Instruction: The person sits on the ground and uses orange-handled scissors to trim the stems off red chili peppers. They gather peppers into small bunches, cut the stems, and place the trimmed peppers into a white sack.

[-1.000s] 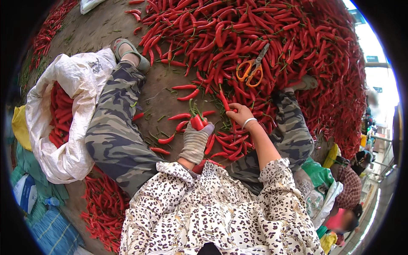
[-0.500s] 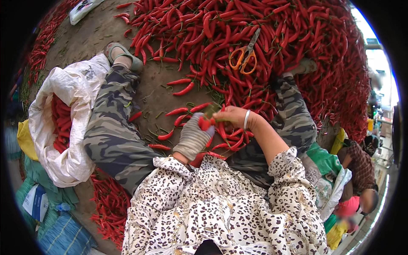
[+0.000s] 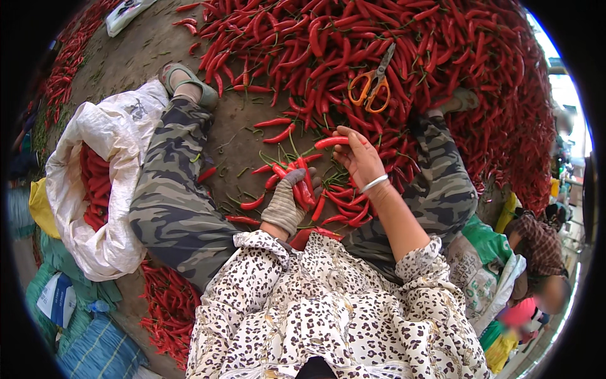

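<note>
Because the white sack sits beside the left leg with its edge folded back, the red peppers inside lie exposed toward the body, apparently within easy reach. To its right, the gloved left hand is closed around a small bunch of peppers, stalks pointing away from the wrist, which seems to keep the stalk ends together and uncovered. Farther right, the bare right hand grasps a single pepper, nearly level and apart from the bunch, presumably to handle it individually. Below this hand lie loose peppers. Farther up, orange-handled scissors rest on the large heap; this placement leaves both hands free for peppers.
</note>
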Demonstrator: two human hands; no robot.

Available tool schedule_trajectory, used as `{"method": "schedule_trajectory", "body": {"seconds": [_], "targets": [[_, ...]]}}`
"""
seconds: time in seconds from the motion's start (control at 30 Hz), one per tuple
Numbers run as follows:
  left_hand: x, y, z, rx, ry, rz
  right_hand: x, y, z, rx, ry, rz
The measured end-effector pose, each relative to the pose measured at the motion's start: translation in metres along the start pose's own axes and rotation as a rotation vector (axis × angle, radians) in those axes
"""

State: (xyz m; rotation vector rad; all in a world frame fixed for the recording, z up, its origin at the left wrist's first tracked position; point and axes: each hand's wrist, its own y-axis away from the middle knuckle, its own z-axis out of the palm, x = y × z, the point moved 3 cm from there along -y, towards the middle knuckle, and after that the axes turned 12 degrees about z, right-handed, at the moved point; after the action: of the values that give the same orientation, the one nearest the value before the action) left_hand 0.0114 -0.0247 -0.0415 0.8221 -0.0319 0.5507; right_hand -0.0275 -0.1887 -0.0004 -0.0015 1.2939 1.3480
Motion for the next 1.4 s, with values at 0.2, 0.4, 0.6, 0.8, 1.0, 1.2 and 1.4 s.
{"method": "schedule_trajectory", "body": {"seconds": [0.2, 0.4, 0.6, 0.8, 1.0, 1.2, 1.4], "targets": [[-0.002, -0.008, -0.006, -0.093, 0.216, -0.047, 0.024, 0.037, 0.042, -0.144, 1.005, -0.766], [0.000, -0.007, -0.007, -0.046, 0.186, -0.046, 0.032, 0.054, 0.049, -0.176, 1.131, -0.617], [0.029, 0.009, 0.014, -0.134, -0.092, 0.281, 0.024, 0.015, -0.008, -0.030, 0.455, -0.114], [0.117, 0.070, 0.030, 0.024, -0.285, 0.901, 0.050, -0.038, -0.055, 0.302, 0.899, -0.174], [0.135, 0.107, 0.034, -0.017, -0.361, 1.049, 0.079, -0.047, -0.028, 0.266, 1.375, -0.420], [0.123, 0.097, 0.027, 0.041, -0.371, 0.975, 0.089, -0.067, -0.016, 0.236, 1.713, -0.395], [0.122, 0.085, 0.023, 0.117, -0.350, 0.963, 0.080, -0.078, -0.019, -0.050, 1.370, -0.024]]}}
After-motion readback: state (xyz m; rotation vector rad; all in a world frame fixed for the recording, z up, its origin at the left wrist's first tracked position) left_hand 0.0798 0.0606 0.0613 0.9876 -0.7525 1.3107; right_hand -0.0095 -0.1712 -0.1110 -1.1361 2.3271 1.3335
